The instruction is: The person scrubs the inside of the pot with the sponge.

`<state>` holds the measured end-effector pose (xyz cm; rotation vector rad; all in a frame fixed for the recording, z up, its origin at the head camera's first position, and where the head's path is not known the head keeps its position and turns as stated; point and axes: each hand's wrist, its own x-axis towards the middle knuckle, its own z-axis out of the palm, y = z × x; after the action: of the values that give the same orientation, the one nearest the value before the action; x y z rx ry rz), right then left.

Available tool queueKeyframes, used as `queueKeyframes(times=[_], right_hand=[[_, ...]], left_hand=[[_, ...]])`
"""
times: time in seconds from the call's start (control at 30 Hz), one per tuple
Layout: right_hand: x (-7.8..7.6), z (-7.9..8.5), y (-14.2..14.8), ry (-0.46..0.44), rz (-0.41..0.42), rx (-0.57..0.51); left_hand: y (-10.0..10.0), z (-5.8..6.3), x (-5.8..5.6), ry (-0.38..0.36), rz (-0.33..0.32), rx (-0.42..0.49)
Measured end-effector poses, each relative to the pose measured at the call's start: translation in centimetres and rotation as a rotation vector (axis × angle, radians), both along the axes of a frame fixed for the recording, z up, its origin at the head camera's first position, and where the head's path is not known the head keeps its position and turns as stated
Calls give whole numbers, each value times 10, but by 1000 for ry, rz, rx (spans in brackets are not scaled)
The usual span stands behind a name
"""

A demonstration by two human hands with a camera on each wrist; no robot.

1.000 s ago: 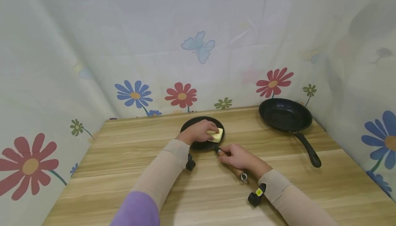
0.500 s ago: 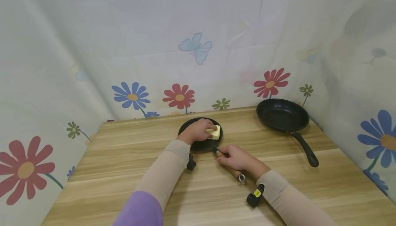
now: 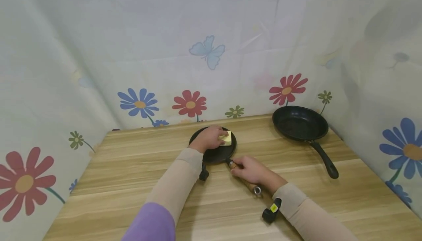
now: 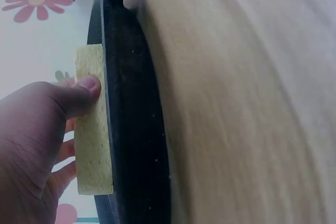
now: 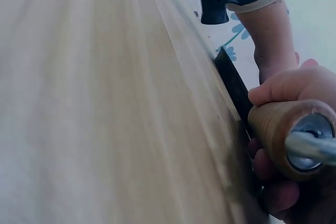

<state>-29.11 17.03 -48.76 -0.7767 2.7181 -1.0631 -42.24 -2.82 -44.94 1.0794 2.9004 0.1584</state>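
A pale yellow sponge (image 3: 226, 138) lies against the inside of a small black frying pan (image 3: 215, 155). My left hand (image 3: 211, 138) grips the sponge, its thumb on the near side and fingers on the far side, as the left wrist view shows with the sponge (image 4: 93, 140) partly behind the pan's rim (image 4: 136, 108). Around the pan's wooden handle (image 3: 248, 184), my right hand (image 3: 252, 170) is curled. In the right wrist view the handle (image 5: 278, 129) ends in a metal ring (image 5: 315, 148).
A larger black frying pan (image 3: 300, 123) stands at the back right of the wood-grain table (image 3: 132, 182), its black handle towards the front. A flower-printed cloth (image 3: 158, 69) hangs behind the table and along its sides.
The sponge and my left hand have shifted slightly towards the back left within the pan. The right hand keeps its hold on the handle. The head view has drifted a little.
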Motion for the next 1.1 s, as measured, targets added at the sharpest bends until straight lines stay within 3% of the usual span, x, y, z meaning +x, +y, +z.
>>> queueKeyframes(times=[0.4, 0.8, 1.1], right_hand=[[6, 3, -6, 63, -46, 1], [5, 3, -6, 39, -91, 0], [6, 1, -5, 26, -111, -11]], left_hand=[[-3, 1, -5, 70, 54, -60], [1, 1, -9, 110, 161, -103], [-9, -1, -9, 181, 201, -52]])
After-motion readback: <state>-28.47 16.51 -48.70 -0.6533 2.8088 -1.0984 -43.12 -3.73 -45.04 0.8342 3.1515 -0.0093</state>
